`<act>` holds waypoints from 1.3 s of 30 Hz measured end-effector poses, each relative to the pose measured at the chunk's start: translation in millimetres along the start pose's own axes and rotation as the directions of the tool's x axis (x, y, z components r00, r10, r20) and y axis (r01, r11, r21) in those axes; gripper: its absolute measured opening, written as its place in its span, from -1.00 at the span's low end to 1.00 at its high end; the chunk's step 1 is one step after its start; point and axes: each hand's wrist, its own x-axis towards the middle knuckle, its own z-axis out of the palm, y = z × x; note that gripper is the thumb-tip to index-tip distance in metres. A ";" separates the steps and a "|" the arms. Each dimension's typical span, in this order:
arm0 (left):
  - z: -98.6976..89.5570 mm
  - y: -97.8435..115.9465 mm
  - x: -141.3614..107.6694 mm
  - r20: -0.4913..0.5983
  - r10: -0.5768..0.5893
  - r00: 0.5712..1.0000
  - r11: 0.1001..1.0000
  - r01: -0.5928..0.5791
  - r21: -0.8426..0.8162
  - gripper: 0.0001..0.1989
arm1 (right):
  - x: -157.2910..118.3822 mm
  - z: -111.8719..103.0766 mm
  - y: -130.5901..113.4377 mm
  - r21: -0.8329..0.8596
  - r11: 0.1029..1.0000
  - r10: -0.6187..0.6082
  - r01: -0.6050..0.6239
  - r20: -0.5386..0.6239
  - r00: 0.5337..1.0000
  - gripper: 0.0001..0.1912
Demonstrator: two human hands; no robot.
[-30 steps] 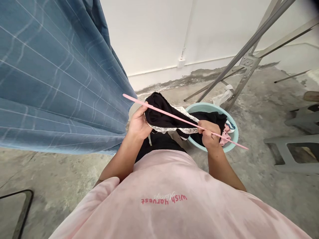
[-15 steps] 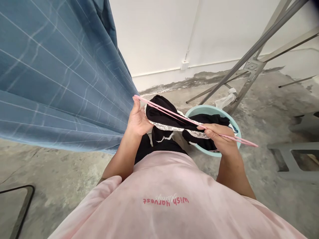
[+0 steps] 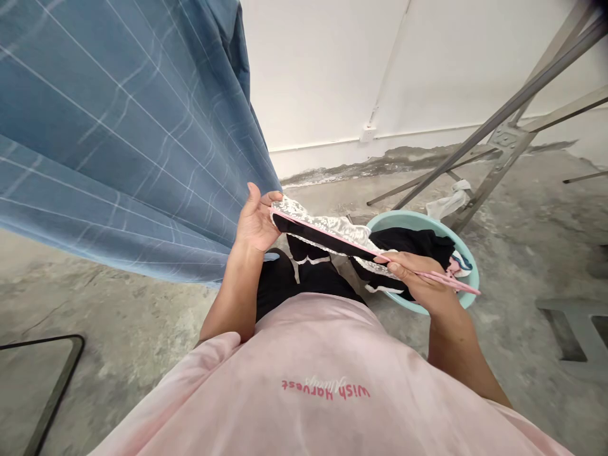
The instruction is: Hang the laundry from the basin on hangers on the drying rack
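Your right fingers are clamped on the pink plastic rod and the lace-trimmed black garment, while your left fingers stand open, the thumb apart from them, with the garment's far end against that palm. Held this way, the garment seems to be kept stretched flat along the rod, in the air between your hands above the concrete floor. Your forearms angle inward from your body, your right hand just above the rim of the pale blue basin of dark clothes.
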 end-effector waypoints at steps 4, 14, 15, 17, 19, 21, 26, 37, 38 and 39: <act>-2.9 4.3 -1.2 -0.063 0.021 0.998 0.993 -0.013 0.120 -0.46 | -3.4 3.0 2.0 -0.021 0.999 -0.031 0.032 0.040 0.999 -0.63; -13.3 13.9 -10.8 0.124 -0.051 0.991 0.936 0.004 0.353 -0.41 | 1.7 6.6 -2.6 -0.031 0.987 -0.157 0.158 0.040 0.987 -0.71; -15.0 15.3 -11.8 0.137 -0.028 0.990 0.922 -0.027 0.385 -0.48 | 2.7 4.2 -4.5 0.002 0.975 -0.219 0.220 0.090 0.971 -0.71; -17.5 16.1 -11.3 0.149 0.020 0.989 0.881 -0.088 0.465 -0.59 | 4.3 -0.8 -9.7 0.127 0.934 -0.354 0.334 0.200 0.914 -0.68; -18.6 13.0 -7.5 0.126 0.108 0.986 0.810 -0.161 0.564 -0.66 | 4.6 -3.6 -16.0 0.273 0.895 -0.425 0.354 0.275 0.862 -0.60; -18.4 5.8 -1.5 0.084 0.252 0.964 0.670 -0.236 0.703 -0.71 | 3.4 -1.8 -21.7 0.350 0.897 -0.386 0.269 0.325 0.864 -0.58; -9.4 -22.0 6.4 0.085 0.530 0.843 0.275 -0.266 0.924 -0.79 | 1.0 16.9 -21.4 0.165 0.982 -0.153 0.091 0.420 0.894 -0.56; 4.0 -35.0 -4.3 0.342 0.442 0.829 0.434 -0.531 0.728 -0.63 | 5.9 12.5 -2.9 -0.083 0.994 0.079 -0.069 0.126 0.989 -0.64; -0.3 -34.6 -1.6 0.369 0.435 0.821 0.380 -0.539 0.752 -0.66 | 5.1 11.8 -2.0 -0.085 0.992 0.098 -0.089 0.105 0.990 -0.65; -4.7 -34.6 1.2 0.396 0.419 0.817 0.326 -0.542 0.775 -0.69 | 4.0 10.9 -1.1 -0.081 0.991 0.110 -0.103 0.087 0.990 -0.66</act>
